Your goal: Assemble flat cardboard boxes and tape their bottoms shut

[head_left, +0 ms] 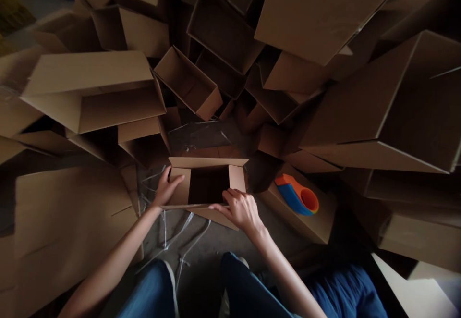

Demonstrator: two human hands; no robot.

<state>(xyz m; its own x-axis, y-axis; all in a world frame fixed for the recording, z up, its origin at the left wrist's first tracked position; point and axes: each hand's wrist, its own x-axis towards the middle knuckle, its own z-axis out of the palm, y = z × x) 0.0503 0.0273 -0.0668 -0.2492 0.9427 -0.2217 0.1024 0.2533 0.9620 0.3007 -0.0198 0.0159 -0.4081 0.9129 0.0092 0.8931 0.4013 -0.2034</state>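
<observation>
A small cardboard box [181, 191] is between my hands in the middle of the head view. Its two short end flaps lie folded inward, and a dark gap shows between them. The long far flap [209, 162] is raised, while the near one [216, 218] slants outward below my right hand. My left hand [168, 188] grips the left end, thumb over the end flap and fingers around the outside. With curled fingers, my right hand [242, 208] holds the near edge by the right corner, thumb along it.
An orange and blue tape dispenser [297, 195] rests on a closed carton [320, 222] to the right. Open, empty cartons [118, 109] are heaped at the left, back and right [360, 97]. White strapping strips [183, 248] lie on the floor. Dark blue fabric [345, 291] sits at the lower right.
</observation>
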